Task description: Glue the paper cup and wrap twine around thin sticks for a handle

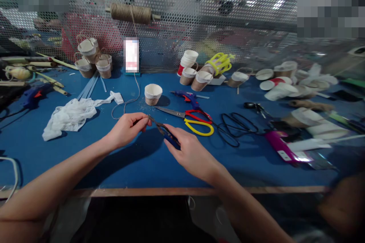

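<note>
My right hand (189, 152) is closed around the dark blue handles of a pair of pliers (163, 128), whose jaws point up and left. At their tip, my left hand (129, 129) is closed in a pinch; whatever lies between its fingers is too small to make out. Just beyond both hands stands an upright paper cup (153, 95), white above and brown wrapped below. Large scissors (182, 115) with red and yellow handles lie to the right of the cup. A blue glue gun (189, 98) rests behind the scissors.
Crumpled white gauze (71, 115) lies left, near several wrapped cups (88, 55). A twine spool (131, 13) hangs on the perforated panel, its strand running down. Coiled black cable (236, 125), a purple power strip (281, 146) and more cups (281, 83) occupy the right. Another glue gun (32, 97) lies far left.
</note>
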### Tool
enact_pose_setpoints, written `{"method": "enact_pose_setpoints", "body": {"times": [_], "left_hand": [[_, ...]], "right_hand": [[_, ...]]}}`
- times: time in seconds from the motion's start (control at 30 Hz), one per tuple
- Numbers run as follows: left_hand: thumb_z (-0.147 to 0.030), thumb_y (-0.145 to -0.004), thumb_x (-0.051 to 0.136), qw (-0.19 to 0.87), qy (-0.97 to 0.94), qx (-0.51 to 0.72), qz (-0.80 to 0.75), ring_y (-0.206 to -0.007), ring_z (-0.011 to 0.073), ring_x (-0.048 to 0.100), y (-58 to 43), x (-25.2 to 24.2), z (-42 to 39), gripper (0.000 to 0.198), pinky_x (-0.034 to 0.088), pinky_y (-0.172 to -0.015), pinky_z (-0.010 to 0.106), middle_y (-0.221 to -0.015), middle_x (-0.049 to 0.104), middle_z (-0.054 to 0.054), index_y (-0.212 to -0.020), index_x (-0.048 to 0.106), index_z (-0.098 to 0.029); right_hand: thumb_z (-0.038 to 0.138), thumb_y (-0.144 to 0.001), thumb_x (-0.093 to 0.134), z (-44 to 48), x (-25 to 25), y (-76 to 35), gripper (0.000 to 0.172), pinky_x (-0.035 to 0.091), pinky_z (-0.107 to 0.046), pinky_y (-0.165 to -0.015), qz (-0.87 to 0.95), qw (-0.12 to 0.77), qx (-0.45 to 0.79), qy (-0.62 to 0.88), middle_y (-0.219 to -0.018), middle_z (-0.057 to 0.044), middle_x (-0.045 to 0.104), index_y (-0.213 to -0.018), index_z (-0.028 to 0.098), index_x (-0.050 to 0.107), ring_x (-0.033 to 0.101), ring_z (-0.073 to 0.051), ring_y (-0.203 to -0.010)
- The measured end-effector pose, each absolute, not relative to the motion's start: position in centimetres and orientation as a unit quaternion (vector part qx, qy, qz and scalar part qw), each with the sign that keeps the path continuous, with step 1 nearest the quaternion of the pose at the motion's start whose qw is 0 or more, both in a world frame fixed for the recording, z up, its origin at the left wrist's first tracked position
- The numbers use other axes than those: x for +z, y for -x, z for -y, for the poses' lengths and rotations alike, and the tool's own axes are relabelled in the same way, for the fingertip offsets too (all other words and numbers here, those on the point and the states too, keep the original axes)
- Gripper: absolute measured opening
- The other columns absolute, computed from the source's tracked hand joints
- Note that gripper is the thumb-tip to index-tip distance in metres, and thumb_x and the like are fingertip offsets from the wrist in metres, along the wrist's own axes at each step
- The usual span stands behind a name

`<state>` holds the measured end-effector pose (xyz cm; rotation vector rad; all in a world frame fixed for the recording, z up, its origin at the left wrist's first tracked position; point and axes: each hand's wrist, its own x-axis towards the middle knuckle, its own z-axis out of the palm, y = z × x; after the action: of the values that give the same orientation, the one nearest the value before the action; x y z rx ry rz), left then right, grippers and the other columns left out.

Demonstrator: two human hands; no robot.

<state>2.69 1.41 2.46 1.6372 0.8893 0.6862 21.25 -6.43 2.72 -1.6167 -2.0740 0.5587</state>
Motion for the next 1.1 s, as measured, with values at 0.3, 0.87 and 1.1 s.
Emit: {"method": "enact_pose_setpoints", "body": {"times": [0.3, 0.87, 1.1], "left_hand": [[-0.026, -0.081, 0.054, 0.893, -0.413, 0.121, -0.127, -0.034, 0.0013, 0.015, -1.8, 2.5, -1.8, 0.016, 0.014, -0.034, 0.015, -0.044, 0.037, -0.006, -0.075, 0.057, -0.012], [-0.028, -0.079, 0.059, 0.845, -0.453, 0.216, -0.186, -0.039, 0.0033, 0.031, -2.3, 2.5, -1.0, 0.016, 0.02, -0.04, 0.016, -0.045, 0.046, -0.004, -0.075, 0.055, -0.013], [-0.027, -0.079, 0.057, 0.881, -0.411, 0.183, -0.149, -0.037, 0.003, 0.02, -2.3, 2.2, -1.2, 0.015, 0.017, -0.037, 0.015, -0.042, 0.039, -0.007, -0.073, 0.053, -0.014]], "right_hand": [[0.016, -0.08, 0.048, 5.7, 2.2, -23.2, 0.05, 0.049, -0.036, -0.079, 0.819, 0.229, 0.189, 0.491, -0.1, -0.008, 0.058, -0.129, 0.021, 0.038, 0.056, -0.018, -0.085], [0.025, -0.082, 0.051, 5.8, 2.9, -23.1, 0.051, 0.049, -0.036, -0.075, 0.809, 0.221, 0.198, 0.507, -0.095, -0.007, 0.052, -0.13, 0.02, 0.035, 0.052, -0.016, -0.075], [0.025, -0.082, 0.052, 5.5, 2.9, -23.2, 0.051, 0.049, -0.034, -0.072, 0.818, 0.231, 0.189, 0.491, -0.093, -0.007, 0.052, -0.13, 0.02, 0.036, 0.052, -0.016, -0.075]]}}
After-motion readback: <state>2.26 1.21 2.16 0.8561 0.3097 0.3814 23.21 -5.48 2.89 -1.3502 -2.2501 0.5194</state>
